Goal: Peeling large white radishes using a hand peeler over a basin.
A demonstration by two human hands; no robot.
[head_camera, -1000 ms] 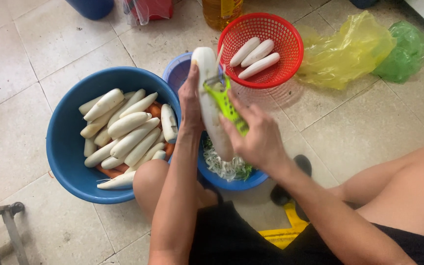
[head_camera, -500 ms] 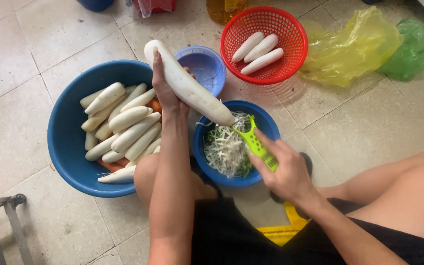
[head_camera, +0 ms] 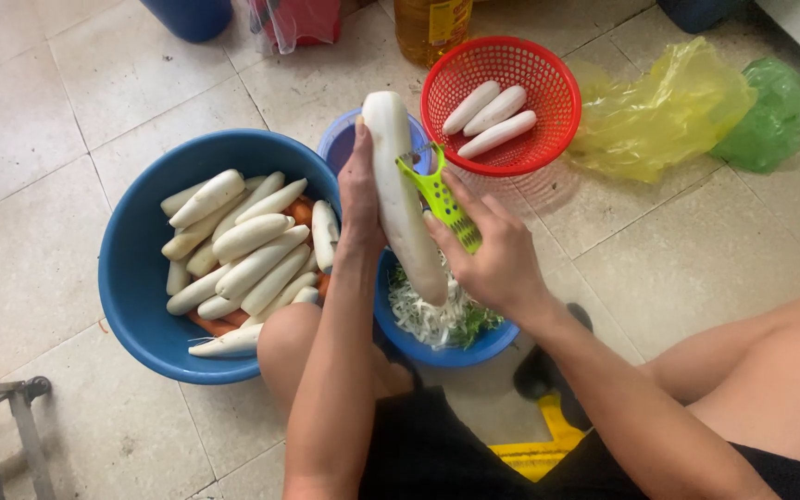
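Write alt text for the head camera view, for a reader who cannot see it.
A left hand holds a long white radish upright over a small blue bowl of shreds while the right hand presses a green peeler against it. A big blue tub holds more radishes; a red basket holds three.

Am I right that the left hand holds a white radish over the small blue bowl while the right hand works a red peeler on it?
Not quite: the peeler is green, not red, as the head view shows. The rest stands.
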